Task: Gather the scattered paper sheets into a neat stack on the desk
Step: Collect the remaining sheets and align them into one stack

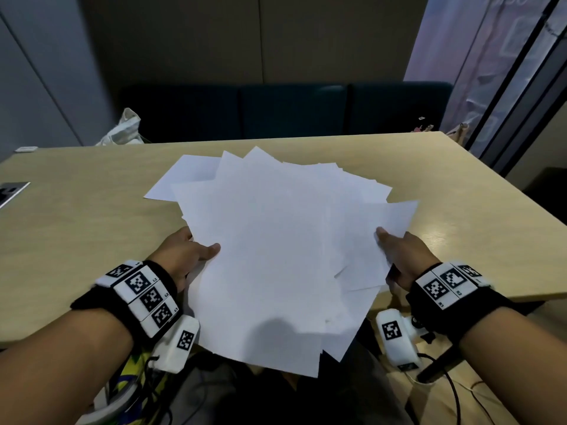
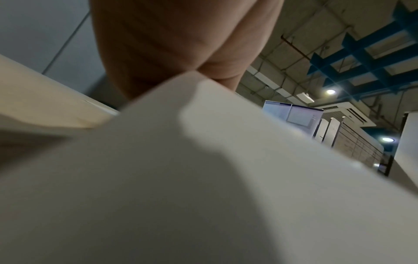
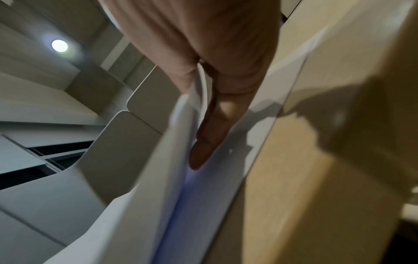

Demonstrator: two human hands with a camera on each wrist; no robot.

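A loose, fanned pile of white paper sheets [image 1: 276, 240] lies on the light wood desk [image 1: 92, 216], and its near end hangs over the front edge. My left hand [image 1: 199, 246] holds the pile's left edge, with the thumb on top and the fingers hidden beneath. At the pile's right edge my right hand [image 1: 395, 246] grips in the same way, thumb over the sheets. In the left wrist view, paper [image 2: 203, 178] fills the picture below the left hand [image 2: 169, 44]. The right wrist view has one finger [image 3: 210, 134] lying along the sheets [image 3: 147, 196], with paper pinched against it.
A dark bench seat [image 1: 291, 111] runs behind the desk, and a pale tote bag [image 1: 122, 130] sits at its left. A metal plate [image 1: 12, 191] is set into the desk's left edge, and a small white item [image 1: 26, 149] lies at the far left corner. Cables [image 1: 454, 388] hang below my right wrist.
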